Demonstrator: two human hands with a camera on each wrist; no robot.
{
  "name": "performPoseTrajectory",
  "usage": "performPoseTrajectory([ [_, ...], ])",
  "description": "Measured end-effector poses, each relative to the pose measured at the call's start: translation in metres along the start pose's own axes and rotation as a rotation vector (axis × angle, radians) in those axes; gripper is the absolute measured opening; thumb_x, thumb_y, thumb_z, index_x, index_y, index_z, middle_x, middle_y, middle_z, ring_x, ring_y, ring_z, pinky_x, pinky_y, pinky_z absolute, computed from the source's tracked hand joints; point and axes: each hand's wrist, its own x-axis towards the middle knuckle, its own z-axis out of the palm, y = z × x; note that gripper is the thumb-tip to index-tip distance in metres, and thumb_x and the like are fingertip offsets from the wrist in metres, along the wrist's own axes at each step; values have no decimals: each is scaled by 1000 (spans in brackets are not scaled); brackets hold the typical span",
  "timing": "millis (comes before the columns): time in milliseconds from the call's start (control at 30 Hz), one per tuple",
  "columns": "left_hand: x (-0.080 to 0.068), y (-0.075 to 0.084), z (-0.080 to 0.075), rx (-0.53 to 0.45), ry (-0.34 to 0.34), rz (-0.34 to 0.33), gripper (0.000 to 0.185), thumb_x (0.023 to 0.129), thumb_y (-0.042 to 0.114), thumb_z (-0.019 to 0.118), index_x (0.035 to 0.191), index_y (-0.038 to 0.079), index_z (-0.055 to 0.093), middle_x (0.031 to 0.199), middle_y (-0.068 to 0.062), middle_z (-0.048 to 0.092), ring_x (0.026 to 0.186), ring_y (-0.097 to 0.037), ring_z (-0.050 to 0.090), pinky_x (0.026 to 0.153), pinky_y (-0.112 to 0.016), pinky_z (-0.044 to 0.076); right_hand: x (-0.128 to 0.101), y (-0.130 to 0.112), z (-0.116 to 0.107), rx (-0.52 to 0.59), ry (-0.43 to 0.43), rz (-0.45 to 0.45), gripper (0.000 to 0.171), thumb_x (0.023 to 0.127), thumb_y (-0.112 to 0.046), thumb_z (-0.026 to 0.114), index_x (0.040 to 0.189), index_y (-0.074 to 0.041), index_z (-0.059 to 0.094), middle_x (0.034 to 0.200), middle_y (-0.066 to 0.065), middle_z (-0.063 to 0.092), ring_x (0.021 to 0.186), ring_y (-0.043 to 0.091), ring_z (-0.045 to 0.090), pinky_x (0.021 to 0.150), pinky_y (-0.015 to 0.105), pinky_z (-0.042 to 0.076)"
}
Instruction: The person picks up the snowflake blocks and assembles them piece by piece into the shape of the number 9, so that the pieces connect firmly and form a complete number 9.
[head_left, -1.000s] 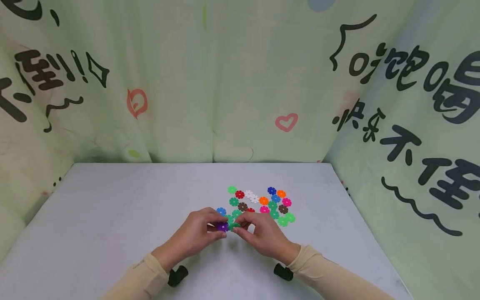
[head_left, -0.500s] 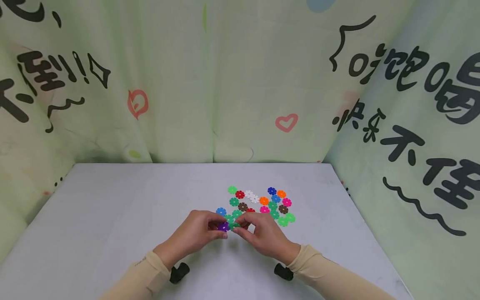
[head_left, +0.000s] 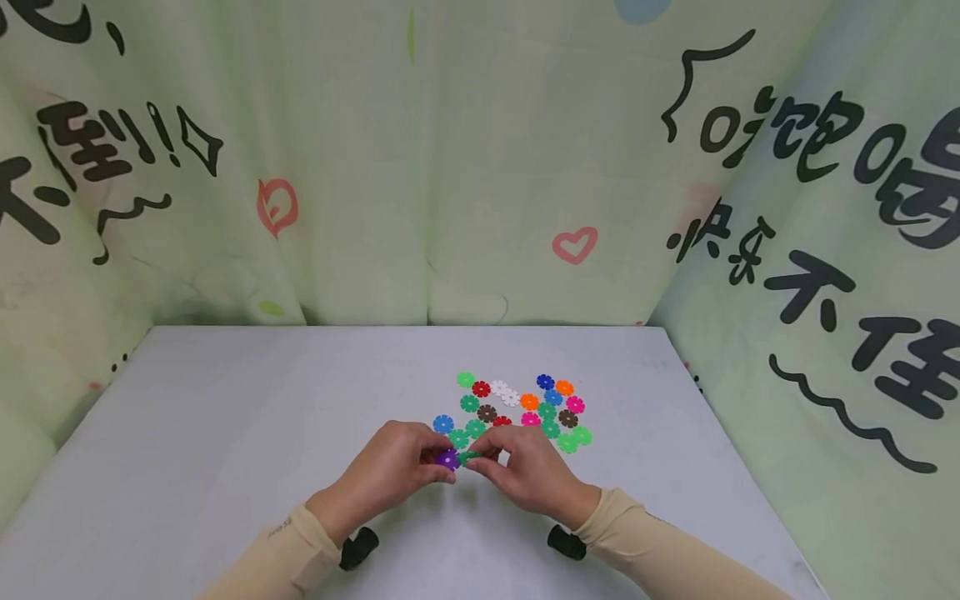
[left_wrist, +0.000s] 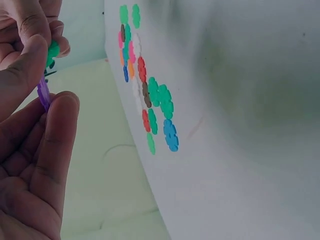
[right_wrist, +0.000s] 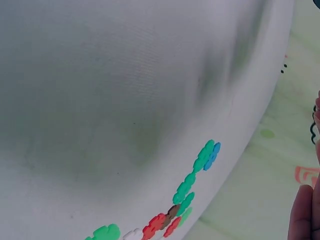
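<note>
As two beige sleeves (head_left: 288, 546) reached in over the near part of a white table (head_left: 225, 467), a small black device (head_left: 360, 548) showed at each wrist. Beyond the cuffs, the left hand (head_left: 396, 460) pinched a purple flower-shaped disc (head_left: 447, 459) between thumb and fingers, the gap between them only as wide as the disc's edge. Facing it, the right hand (head_left: 531, 467) pinched a green disc (head_left: 467, 457) just as narrowly, edge to edge with the purple one. Both pieces were raised off the tabletop; whether their slots had locked could not be told. The likeliest trouble was a missed slot: if the edges were out of line, pushing could bend the thin discs or make one spring from the fingertips. With so little of each piece gripped, a twist could also pull a shallow join apart. Just past the hands lay a blue disc (head_left: 443, 424) and a mint-green disc (head_left: 458, 438), near enough for a dropped piece or a dipping knuckle to knock them. A red disc (head_left: 502, 421), partly hidden behind the right hand, ran the same risk. Farther off were a brown disc (head_left: 487, 413) and other coloured ones, then a pale green curtain (head_left: 360, 167).
</note>
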Motion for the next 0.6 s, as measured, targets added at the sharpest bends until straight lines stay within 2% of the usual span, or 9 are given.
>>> performPoseTrajectory([
  [300,-3,0,0,0,27,18,26,74,18,89,95,8,78,76,11,63,66,0,56,61,-19,50,1,-4,1,-78,35,-64,19,78,-4,85,92,-10,73,82,-7,68,73,3,62,63,24,54],
  [433,-4,-1,-1,-31,43,16,26,74,16,88,97,8,77,78,11,64,67,-1,58,61,-20,51,3,-6,0,-69,39,-49,19,79,-3,84,92,-10,72,82,-6,68,73,3,62,63,19,52],
  [600,-5,0,-2,-45,49,11,26,74,15,88,97,9,77,79,10,65,67,-1,58,61,-20,51,4,-9,0,-78,43,-62,19,79,-3,84,91,-10,72,82,-7,67,73,3,61,64,21,53],
])
